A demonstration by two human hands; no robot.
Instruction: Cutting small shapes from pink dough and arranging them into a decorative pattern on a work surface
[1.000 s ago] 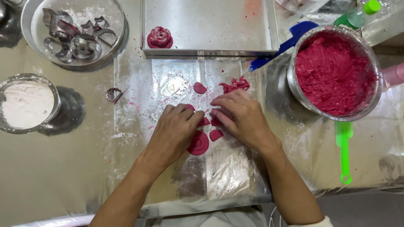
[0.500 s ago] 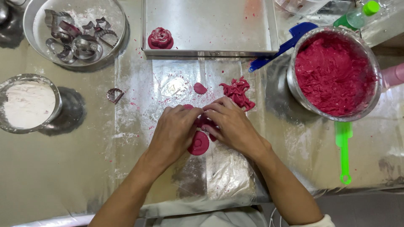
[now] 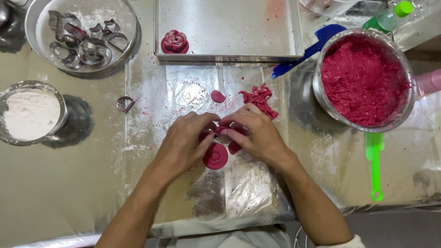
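Dough bowl (image 3: pixel 365 80) right of tray (image 3: pixel 229 27); cutter dish (image 3: pixel 80 36) left, flour bowl (image 3: pixel 30 112) below

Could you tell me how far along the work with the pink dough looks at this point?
Done: one finished dough rose sits on the metal tray. In hand: the left hand and right hand pinch small dough pieces together above a round dough disc. Left: loose scraps lie nearby, and the bowl of dough looks nearly full.
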